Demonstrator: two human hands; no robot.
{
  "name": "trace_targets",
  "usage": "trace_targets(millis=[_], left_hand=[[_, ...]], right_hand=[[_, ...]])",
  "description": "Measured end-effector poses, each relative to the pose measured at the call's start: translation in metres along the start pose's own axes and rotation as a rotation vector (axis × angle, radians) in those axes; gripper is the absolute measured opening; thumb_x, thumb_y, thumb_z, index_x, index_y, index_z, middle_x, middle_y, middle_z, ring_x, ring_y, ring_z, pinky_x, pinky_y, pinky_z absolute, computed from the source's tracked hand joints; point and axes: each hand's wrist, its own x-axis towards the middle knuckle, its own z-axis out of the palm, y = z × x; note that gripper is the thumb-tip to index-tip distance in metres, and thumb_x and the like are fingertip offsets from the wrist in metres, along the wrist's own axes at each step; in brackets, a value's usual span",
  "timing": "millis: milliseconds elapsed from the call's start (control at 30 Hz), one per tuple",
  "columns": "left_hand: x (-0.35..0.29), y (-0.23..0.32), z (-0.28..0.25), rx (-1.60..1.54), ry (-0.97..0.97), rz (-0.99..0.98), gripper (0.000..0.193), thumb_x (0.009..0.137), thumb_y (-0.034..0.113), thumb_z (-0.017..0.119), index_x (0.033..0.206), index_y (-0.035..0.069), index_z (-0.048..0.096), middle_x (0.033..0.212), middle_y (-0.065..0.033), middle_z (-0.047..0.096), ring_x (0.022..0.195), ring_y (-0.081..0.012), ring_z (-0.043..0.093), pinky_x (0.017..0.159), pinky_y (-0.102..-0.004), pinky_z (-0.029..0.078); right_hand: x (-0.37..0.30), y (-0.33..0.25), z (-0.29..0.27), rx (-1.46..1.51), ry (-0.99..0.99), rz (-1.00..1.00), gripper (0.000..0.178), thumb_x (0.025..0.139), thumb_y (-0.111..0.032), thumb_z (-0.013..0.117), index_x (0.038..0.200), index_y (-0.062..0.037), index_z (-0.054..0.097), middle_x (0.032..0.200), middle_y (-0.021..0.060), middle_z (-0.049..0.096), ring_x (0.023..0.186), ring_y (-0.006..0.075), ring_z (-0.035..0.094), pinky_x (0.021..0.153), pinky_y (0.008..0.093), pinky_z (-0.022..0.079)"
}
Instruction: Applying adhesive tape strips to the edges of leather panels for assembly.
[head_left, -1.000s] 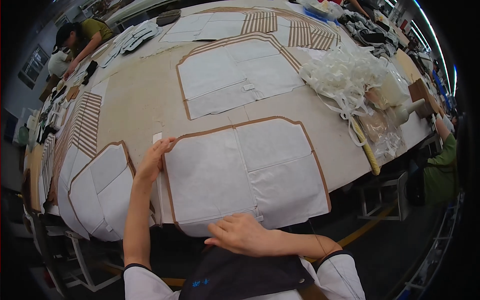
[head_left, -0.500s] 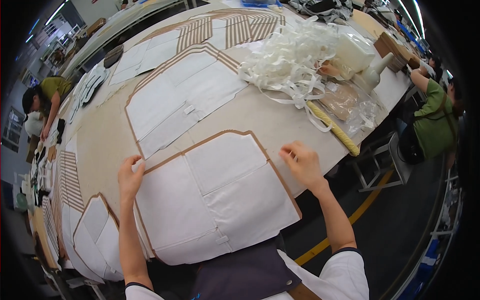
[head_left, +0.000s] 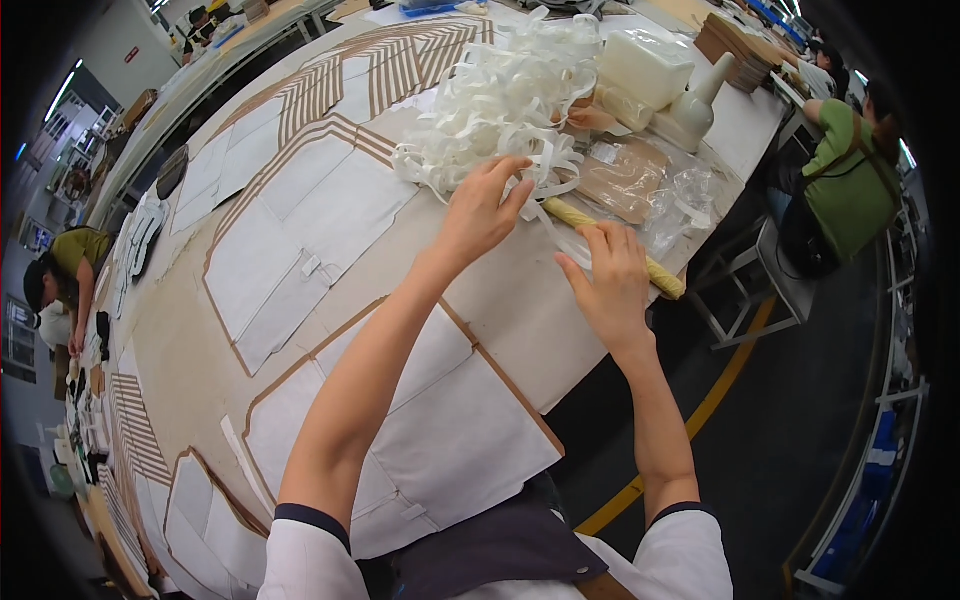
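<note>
My left hand (head_left: 482, 212) reaches across to the front of a tangled heap of white tape strips (head_left: 500, 105). Its thumb and fingers are apart, and whether they touch a strip I cannot tell. Close by on the right, my right hand (head_left: 612, 278) is over a yellow roll (head_left: 660, 280), fingers stretched and thumb spread, hiding the roll's middle. One loose white strip hangs down between the hands. Below my forearms lies a white fabric panel with brown edging (head_left: 470, 410), overhanging the near table edge; my left arm covers part of it.
Another white panel with striped edging (head_left: 310, 230) lies further left. Beyond the roll are a clear plastic bag (head_left: 685, 205), a pale bottle (head_left: 695, 110) and a white container (head_left: 645, 65). A person in green (head_left: 850, 180) sits at right; another (head_left: 75, 265) bends over the table at left.
Both hands have left the edges of the brown-edged panel and moved up to the tape heap, the left one crossing far to the right. The view has turned slightly right.
</note>
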Motion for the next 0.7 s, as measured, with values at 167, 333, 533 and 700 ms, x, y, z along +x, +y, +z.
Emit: trace_targets(millis=[167,333,533,700], left_hand=[[0.023,-0.016,0.032,0.130,-0.059,-0.035,0.045,0.095,0.034,0.067,0.126,0.002,0.062,0.122,-0.0201,0.066,0.112,-0.0363,0.063,0.095,-0.0416,0.049],[0.026,-0.025,0.024,0.237,-0.070,-0.130,0.052,0.088,0.035,0.074,0.125,0.001,0.062,0.125,-0.0193,0.065,0.114,-0.0355,0.062,0.096,-0.0410,0.049],[0.036,-0.042,0.021,0.277,0.010,-0.106,0.033,0.085,0.022,0.072,0.110,0.000,0.071,0.113,-0.0198,0.069,0.106,-0.0354,0.066,0.092,-0.0408,0.050],[0.044,-0.050,0.036,0.226,0.038,-0.117,0.024,0.084,0.017,0.069,0.102,0.002,0.073,0.106,-0.0204,0.071,0.100,-0.0372,0.067,0.089,-0.0428,0.051]], right_hand=[[-0.017,0.048,0.051,-0.289,-0.175,-0.151,0.034,0.082,-0.020,0.076,0.108,-0.0044,0.060,0.099,0.0129,0.061,0.095,0.0301,0.059,0.084,0.0429,0.043],[-0.012,0.036,0.041,-0.081,-0.029,0.066,0.024,0.080,-0.014,0.075,0.097,-0.0020,0.062,0.095,0.0135,0.063,0.094,0.0324,0.060,0.082,0.0437,0.045],[-0.023,0.038,0.025,0.144,-0.304,0.222,0.017,0.081,-0.008,0.069,0.095,-0.0016,0.062,0.093,0.0124,0.063,0.091,0.0335,0.063,0.081,0.0443,0.047],[-0.033,0.033,-0.008,0.029,0.029,0.158,0.010,0.082,-0.003,0.064,0.092,-0.0019,0.062,0.087,0.0126,0.063,0.087,0.0335,0.063,0.079,0.0436,0.047]])
